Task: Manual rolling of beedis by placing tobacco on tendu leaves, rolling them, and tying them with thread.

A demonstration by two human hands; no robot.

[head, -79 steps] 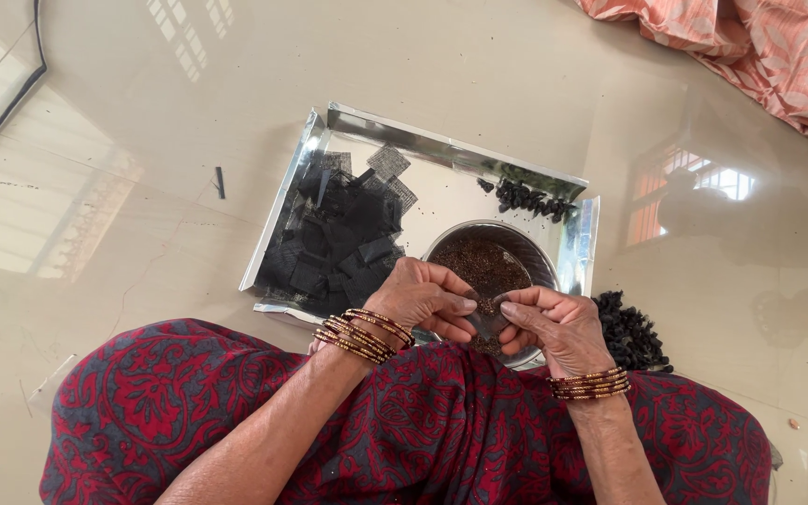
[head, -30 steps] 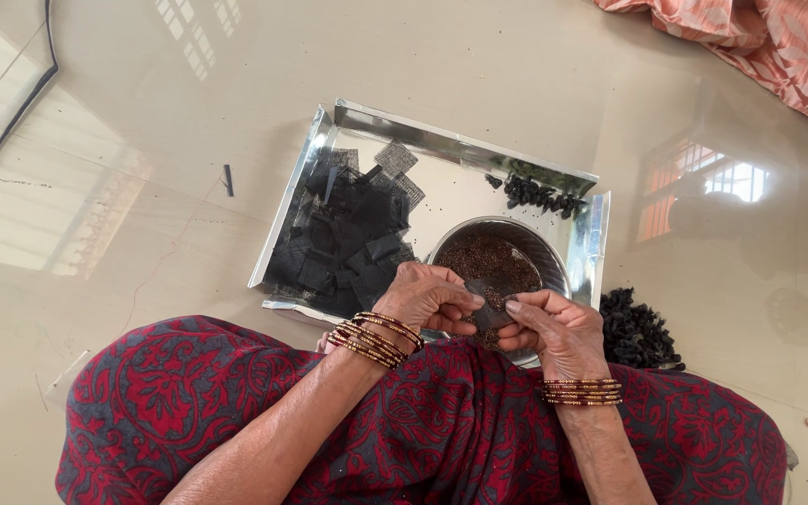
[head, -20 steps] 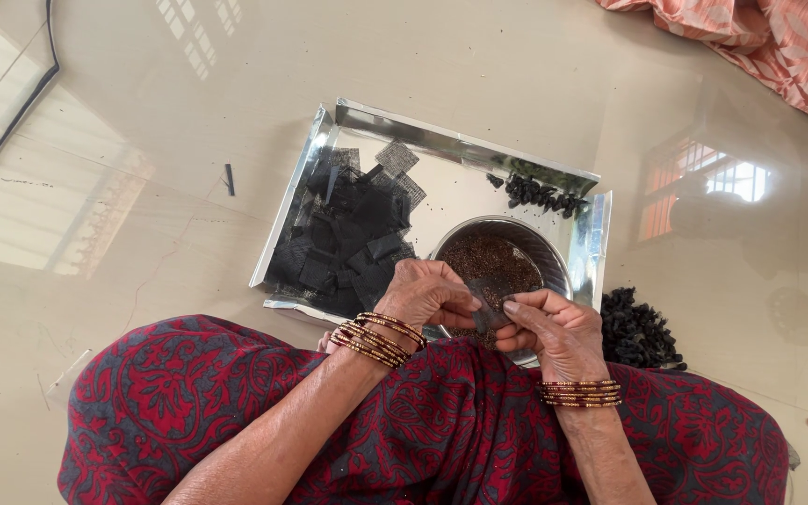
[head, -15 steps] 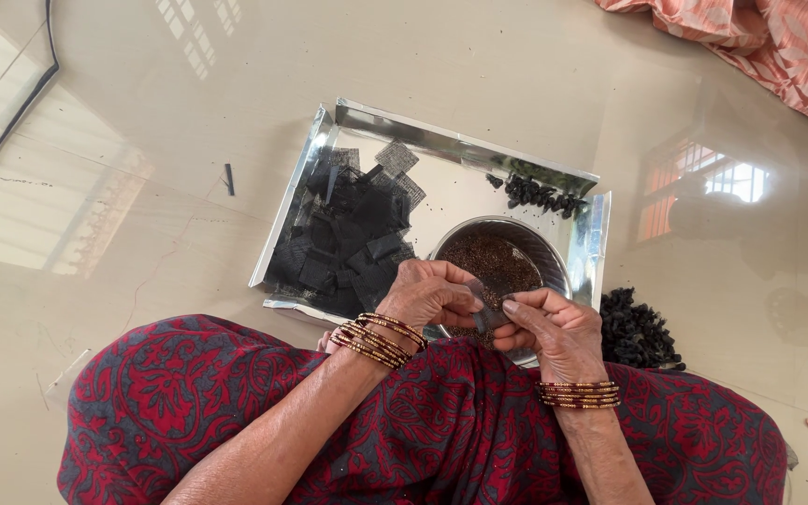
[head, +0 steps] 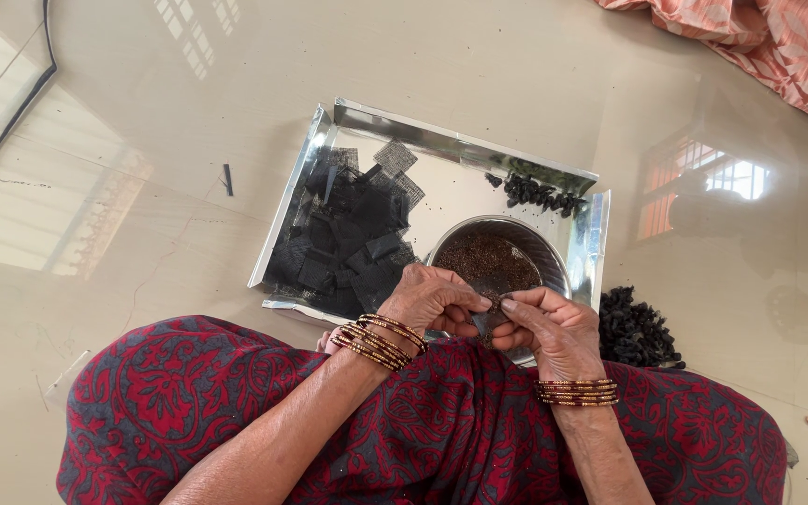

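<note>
Two hands met over the near rim of one round steel bowl of dark brown grains: the left hand and the right hand together pinched one small dark mesh square between their fingertips, the left thumb and forefinger closed on its left edge, the right ones on its right edge. Whether anything lay inside the square could not be told. Each wrist carried one stack of thin gold-and-maroon bangles, too close-packed to count. The bowl stood just beyond the hands, in the near right corner of one shiny rectangular metal tray. To the left of the bowl and beyond the left hand lay one heap of black mesh squares, overlapping so that no count was possible, though two lighter grey pieces showed apart at its far edge. At the tray's far right corner, beyond the right hand, sat one short row of small black bundles. To the right of the right hand, off the tray, one larger pile of the same black bundles rested on the glossy beige floor. One short dark stick lay on the floor well to the left of the tray, and one pink striped cloth lay at the far right.
</note>
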